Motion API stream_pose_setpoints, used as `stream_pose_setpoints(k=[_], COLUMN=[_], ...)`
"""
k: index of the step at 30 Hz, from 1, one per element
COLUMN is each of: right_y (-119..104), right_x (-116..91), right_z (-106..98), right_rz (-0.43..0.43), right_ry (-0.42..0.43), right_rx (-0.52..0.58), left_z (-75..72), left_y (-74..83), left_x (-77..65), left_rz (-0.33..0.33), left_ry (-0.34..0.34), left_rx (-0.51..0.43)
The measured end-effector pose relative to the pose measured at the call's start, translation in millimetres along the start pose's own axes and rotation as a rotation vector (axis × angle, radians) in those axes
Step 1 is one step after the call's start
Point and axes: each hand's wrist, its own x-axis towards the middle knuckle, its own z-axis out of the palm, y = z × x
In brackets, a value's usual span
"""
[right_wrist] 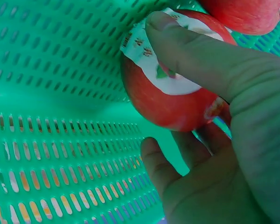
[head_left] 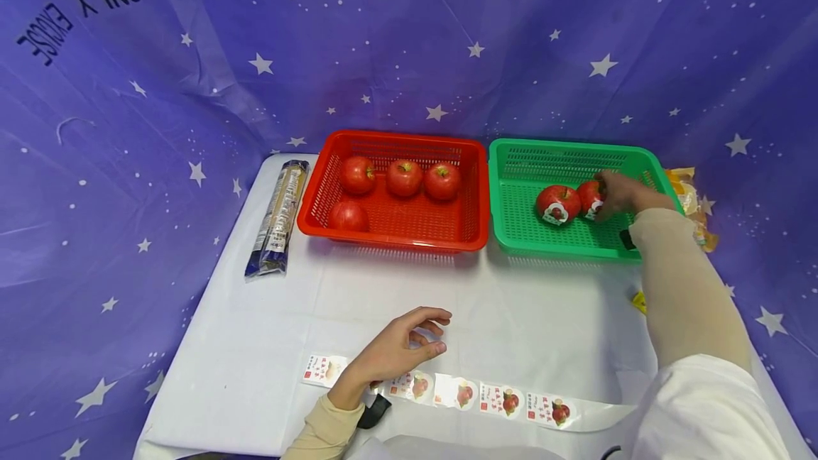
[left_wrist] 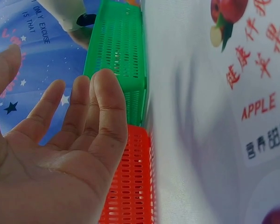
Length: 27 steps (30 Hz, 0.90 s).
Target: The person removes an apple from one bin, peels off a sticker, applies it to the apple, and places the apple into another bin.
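In the green basket (head_left: pixel 511 233), my right hand (head_left: pixel 618 194) holds a red apple (right_wrist: pixel 163 109) that bears a white sticker. The right wrist view has the thumb (right_wrist: pixel 191 51) lying across the sticker, with fingers behind and below the fruit. Beside it sits another stickered apple (head_left: pixel 554 197). My left hand (head_left: pixel 399 346) hovers above the white table near a strip of apple labels (head_left: pixel 501 401), fingers loosely bent, holding nothing. In the left wrist view its palm (left_wrist: pixel 56 172) faces the camera.
Left of the green basket stands a red basket (head_left: pixel 415 243) with several apples (head_left: pixel 404 177) that show no stickers. A long packet (head_left: pixel 277 218) lies at the table's left. Behind the green basket's right end is a yellowish package (head_left: pixel 690 197). Purple star-patterned cloth (head_left: pixel 396 41) encloses the table.
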Motion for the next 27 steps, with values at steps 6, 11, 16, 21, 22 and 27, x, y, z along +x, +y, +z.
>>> stream_pose_setpoints(k=[6,11,16,21,22,27], right_y=[-1.6,-10.2,-31.7,-67.2,-76.0,-129.5], right_x=[-0.9,-8.2,-31.7,-68.4,-74.9,-93.2], right_z=[-1.5,-12.7,-13.4,16.3,25.2,74.3], right_rz=[0.011,-0.004,-0.064,-0.161,-0.191,-0.401], right_ry=[-0.039,0.012,0.161,0.383,0.429,0.548], right_rx=[0.013,-0.002,-0.017,0.056,0.081,0.263], left_z=[-0.7,1.1,-2.8,-13.2,-15.8,-33.9], left_y=[-8.4,-27.8,-37.1,-36.1,-36.0,-33.3], left_x=[2.1,4.6,1.7,-1.7,-1.5,-1.8], left_rz=[-0.004,-0.004,0.008,0.019,0.024,0.106], left_ry=[0.000,0.019,0.036,0.085,0.101,0.253], left_rx=[0.013,0.011,-0.007,-0.010,-0.009,-0.033])
